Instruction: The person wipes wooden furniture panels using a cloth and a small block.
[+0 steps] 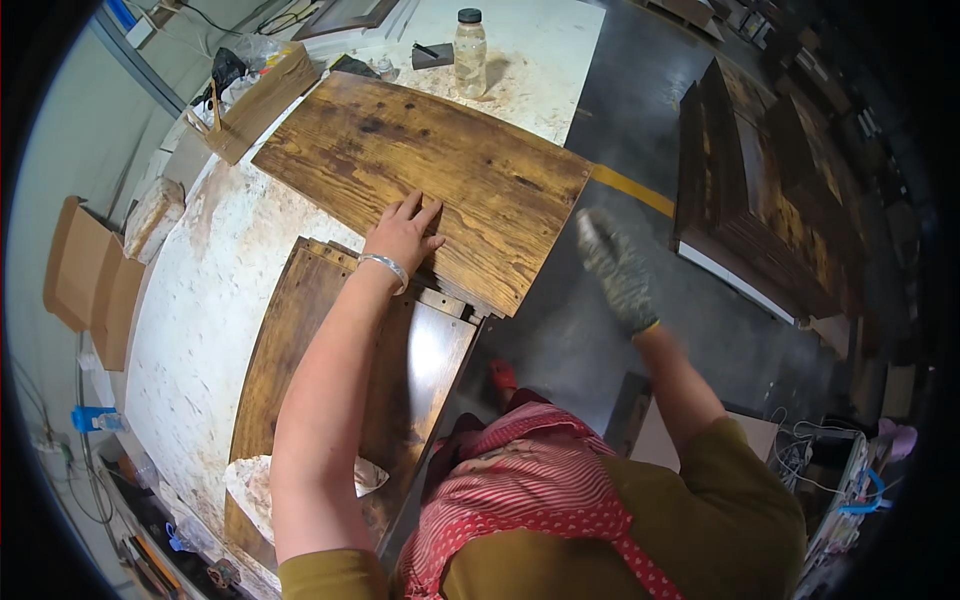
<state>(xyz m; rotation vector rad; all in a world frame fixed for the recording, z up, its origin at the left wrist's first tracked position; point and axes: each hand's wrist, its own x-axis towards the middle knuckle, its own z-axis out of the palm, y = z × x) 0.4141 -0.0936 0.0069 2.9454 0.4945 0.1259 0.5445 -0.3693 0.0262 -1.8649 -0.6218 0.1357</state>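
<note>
My left hand [403,236], bare with a silver bracelet, lies flat with fingers spread on the near part of a brown stained wooden board [430,170]. The board rests on a white, stained workbench [210,300], tilted across darker brown panels [420,370] stacked beneath it. My right hand [615,270] wears a speckled grey work glove and hangs blurred in the air just past the board's right end, over the dark floor. It holds nothing that I can see.
A clear plastic bottle [469,52] stands at the bench's far side. A wooden box [262,100] with tools sits far left. A crumpled rag [262,485] lies near me. Dark stained panels [760,200] are stacked on the floor to the right. Cardboard boxes [90,280] stand left.
</note>
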